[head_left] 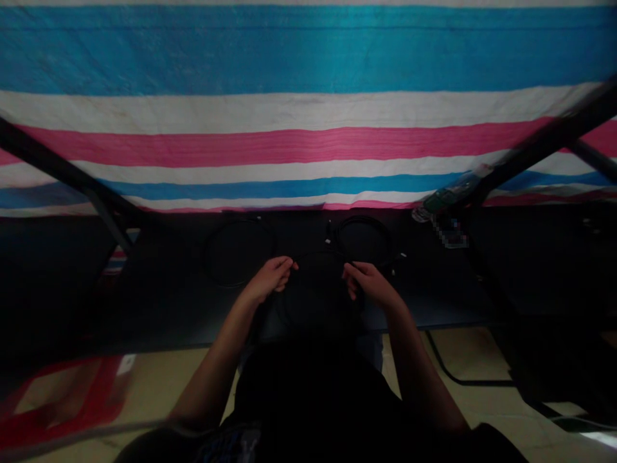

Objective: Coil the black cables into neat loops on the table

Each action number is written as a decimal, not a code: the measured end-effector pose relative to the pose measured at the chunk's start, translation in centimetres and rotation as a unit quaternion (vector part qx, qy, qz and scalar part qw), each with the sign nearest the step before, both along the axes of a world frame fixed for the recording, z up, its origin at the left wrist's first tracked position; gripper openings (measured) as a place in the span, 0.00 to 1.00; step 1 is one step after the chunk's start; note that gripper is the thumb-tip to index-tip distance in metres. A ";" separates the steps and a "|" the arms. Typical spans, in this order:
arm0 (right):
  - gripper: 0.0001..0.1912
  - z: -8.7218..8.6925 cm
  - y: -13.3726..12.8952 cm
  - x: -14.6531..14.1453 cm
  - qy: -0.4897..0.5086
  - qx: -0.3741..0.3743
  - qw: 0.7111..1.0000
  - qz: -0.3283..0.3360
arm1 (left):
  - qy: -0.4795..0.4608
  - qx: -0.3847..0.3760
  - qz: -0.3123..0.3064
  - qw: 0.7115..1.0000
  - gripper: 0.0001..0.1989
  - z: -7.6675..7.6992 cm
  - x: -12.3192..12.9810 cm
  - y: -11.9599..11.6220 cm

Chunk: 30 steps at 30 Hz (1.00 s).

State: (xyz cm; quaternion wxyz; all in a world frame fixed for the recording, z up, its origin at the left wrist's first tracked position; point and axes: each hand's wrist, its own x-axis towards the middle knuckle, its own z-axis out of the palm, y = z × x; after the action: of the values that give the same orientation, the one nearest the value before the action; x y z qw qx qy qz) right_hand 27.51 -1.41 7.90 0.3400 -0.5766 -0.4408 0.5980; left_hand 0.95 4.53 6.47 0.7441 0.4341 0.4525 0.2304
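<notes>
Across the upper half of the view, a striped sheet (308, 54) of blue, white and pink hangs behind the workplace. Below it, a dark table (168, 308) spans the width, poorly lit. A red stool (103, 392) stands at the lower left, on the pale floor (463, 354).

Principal item: a dark cable (318, 251), found between the two hands in front of the torso. Its upper run lies crosswise from hand to hand, bowing slightly away from the person; a fainter curve sags below toward the table's near edge. Neither hand is clearly nearer to it, as each appears to have one side of the loop.

Two coils lie flat on the table: the left coil (205, 254) beyond and outward of the left hand (274, 278), the right coil (361, 220) just beyond the right hand (364, 280). A bottle (453, 193) leans farther right.

Both forearms reach forward, converging, wrists bent inward and fingers curled. The left thumb and forefinger are pressed together, apparently pinching the cable; the right pair does likewise. Exact contact is lost in shadow. Smallest noted: a pale connector (328, 241) beside the right coil.
</notes>
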 end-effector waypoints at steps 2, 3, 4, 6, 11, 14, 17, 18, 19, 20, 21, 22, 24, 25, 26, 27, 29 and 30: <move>0.21 0.3 0.1 -0.1 0.003 -0.007 0.999 0.037 | 0.025 0.000 -0.068 0.997 0.15 0.1 0.4 0.3; 0.20 0.4 0.2 -0.3 0.006 -0.011 0.999 0.048 | 0.033 0.005 -0.088 0.996 0.15 0.2 0.8 0.5; 0.20 0.4 0.4 -0.6 0.013 -0.014 0.999 0.051 | 0.038 0.016 -0.095 0.995 0.15 0.3 1.3 0.6; 0.20 0.5 0.9 -1.2 0.046 -0.018 0.999 0.022 | 0.040 0.046 -0.068 0.996 0.15 0.5 2.4 0.9; 0.18 0.6 2.2 -1.0 0.161 -0.002 0.974 -0.159 | -0.001 0.057 -0.029 0.998 0.17 0.2 2.5 1.4; 0.17 0.2 2.6 0.4 0.184 0.020 0.941 -0.284 | 0.020 0.076 -0.019 0.997 0.19 -0.8 0.8 0.9; 0.16 -0.8 2.2 0.5 0.191 0.032 0.920 -0.340 | 0.027 0.056 -0.035 0.997 0.19 -2.3 -0.4 -0.1; 0.16 -1.2 1.9 0.1 0.195 0.033 0.918 -0.344 | 0.027 0.042 -0.026 0.998 0.18 -2.7 -0.4 -0.4; 0.16 -1.7 1.5 -0.5 0.202 0.033 0.916 -0.346 | 0.026 0.030 -0.006 0.999 0.17 -3.1 -0.4 -0.7; 0.16 -2.2 1.1 -1.3 0.209 0.033 0.914 -0.348 | 0.027 0.022 0.021 0.999 0.16 -3.4 -0.2 -0.9; 0.16 -2.7 0.6 -2.2 0.215 0.031 0.912 -0.348 | 0.027 0.017 0.050 0.998 0.15 -3.6 0.0 -1.0; 0.17 -3.2 0.1 -3.1 0.217 0.029 0.912 -0.347 | 0.031 0.014 0.072 0.997 0.14 -3.8 0.3 -1.0; 0.17 -4.1 -0.9 -4.6 0.210 0.025 0.912 -0.353 | 0.062 0.025 0.093 0.993 0.13 -3.9 0.9 -0.8; 0.17 -4.6 -1.3 -5.1 0.198 0.023 0.910 -0.362 | 0.091 0.045 0.093 0.990 0.13 -4.0 1.2 -0.6; 0.17 -5.0 -1.7 -5.4 0.182 0.022 0.908 -0.377 | 0.125 0.078 0.088 0.985 0.13 -4.0 1.4 -0.4; 0.16 -5.5 -2.0 -5.5 0.159 0.021 0.906 -0.393 | 0.162 0.125 0.079 0.976 0.12 -4.1 1.7 -0.2; 0.15 -6.1 -2.5 -5.0 0.088 0.024 0.910 -0.404 | 0.226 0.228 0.056 0.945 0.12 -4.2 2.1 0.2; 0.15 -6.3 -2.8 -4.5 0.039 0.026 0.922 -0.385 | 0.249 0.268 0.042 0.930 0.12 -4.2 2.3 0.5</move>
State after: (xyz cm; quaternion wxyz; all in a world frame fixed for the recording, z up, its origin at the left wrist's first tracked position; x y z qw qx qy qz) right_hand 23.02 -4.20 1.57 0.5761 -0.6689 -0.1863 0.4312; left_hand 3.21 5.00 2.27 0.4529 0.6413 0.5627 0.2590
